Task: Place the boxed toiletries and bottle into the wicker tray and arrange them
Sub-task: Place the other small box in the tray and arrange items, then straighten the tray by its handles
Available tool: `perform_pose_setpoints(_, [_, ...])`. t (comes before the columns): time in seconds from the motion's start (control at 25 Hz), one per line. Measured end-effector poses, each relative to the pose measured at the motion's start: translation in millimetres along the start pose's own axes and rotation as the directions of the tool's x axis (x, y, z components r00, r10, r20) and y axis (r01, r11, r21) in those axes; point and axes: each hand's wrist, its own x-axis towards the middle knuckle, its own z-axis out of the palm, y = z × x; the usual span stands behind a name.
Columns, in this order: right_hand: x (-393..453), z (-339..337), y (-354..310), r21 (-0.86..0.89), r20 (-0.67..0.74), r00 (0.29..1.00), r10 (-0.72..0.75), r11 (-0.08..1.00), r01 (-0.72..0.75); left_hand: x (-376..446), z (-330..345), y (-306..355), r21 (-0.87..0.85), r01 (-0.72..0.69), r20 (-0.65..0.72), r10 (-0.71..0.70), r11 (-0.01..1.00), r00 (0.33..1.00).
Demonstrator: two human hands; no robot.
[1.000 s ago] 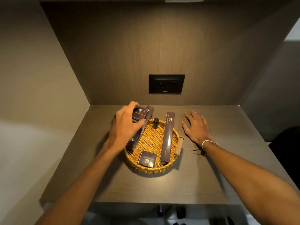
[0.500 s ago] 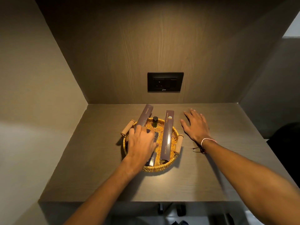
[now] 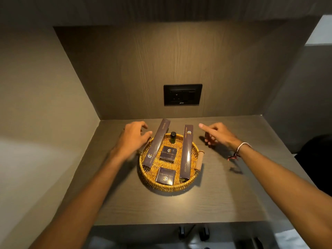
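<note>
Looking down at the wood-grain surface (image 3: 179, 203), I see the wicker tray (image 3: 161, 188) standing in the middle of it with everything already inside. A second ago my left hand (image 3: 132, 141) was carrying a small box over the tray; half a second ago it was pressing down in the middle. Now it has pulled out to the tray's left rim, fingers (image 3: 146, 134) loosely curled and holding nothing, close to the near-left long box though I cannot tell whether they touch it. My right hand (image 3: 218, 134) has lifted off the surface where it lay flat and hangs just right of the tray's far edge, index finger extended, also empty. To me that means the placing is done and only small straightening is left, if any.

Counting from largest down: one tray with two wooden handles, of which only the right handle (image 3: 199, 161) shows clearly. Two long boxes, the left long box (image 3: 157, 143) leaning diagonally with its far end over the rim, the right long box (image 3: 186, 151) running nearly straight front to back. Two small square boxes between them, the farther small box (image 3: 168, 154) in the centre and the nearer small box (image 3: 165, 176) by the front rim. One small dark bottle (image 3: 173, 137) upright at the back, between the long boxes.
</note>
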Motion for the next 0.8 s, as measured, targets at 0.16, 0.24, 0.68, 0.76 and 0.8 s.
perform_pose_setpoints(0.16, [-15, -13, -25, -0.232, 0.544, 0.766, 0.342, 0.939, -0.254, 13, -11, -9, -0.135, 0.118, 0.292, -0.075, 0.984, 0.953])
perform_pose_setpoints(0.24, [-20, -6, -26, -0.305, 0.630, 0.665, 0.402, 0.915, -0.264, 12, -10, -10, -0.163, 0.117, 0.316, -0.060, 0.980, 0.947])
perform_pose_setpoints(0.68, [-33, -5, -37, -0.226, 0.523, 0.744, 0.416, 0.909, -0.350, -19, -1, -15, -0.355, 0.244, 0.261, -0.155, 0.903, 0.953])
perform_pose_setpoints(0.76, [-33, -8, -42, -0.231, 0.479, 0.779, 0.403, 0.915, -0.331, -27, 1, -15, -0.414, 0.276, 0.259, -0.178, 0.867, 0.949])
perform_pose_setpoints(0.8, [-32, -9, -44, -0.236, 0.445, 0.803, 0.396, 0.917, -0.321, -32, 2, -15, -0.443, 0.291, 0.256, -0.191, 0.848, 0.948])
